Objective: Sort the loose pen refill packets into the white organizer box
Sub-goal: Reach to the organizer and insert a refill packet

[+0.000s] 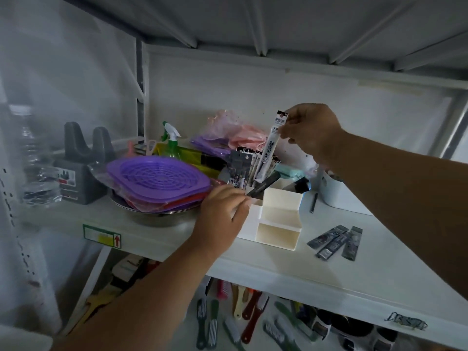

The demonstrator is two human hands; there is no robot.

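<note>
Head view: Your right hand pinches the top of a white pen refill packet between thumb and curled fingers, holding it upright with its lower end down among the packets already standing in the rear compartment of the white organizer box. Your left hand has its fingers closed round a dark refill packet, which lies tilted across the box's rear edge. The box stands on the shelf, just right of a purple basket. Three loose grey packets lie flat on the shelf, well apart from the box on its right.

Handling: treat these packets as light, thin and flexible; the film sleeve is likely slippery and will bend if gripped mid-length. Take hold at the stiffer header card at the top, as your right grip does now. Lift flat packets by one end.
</note>
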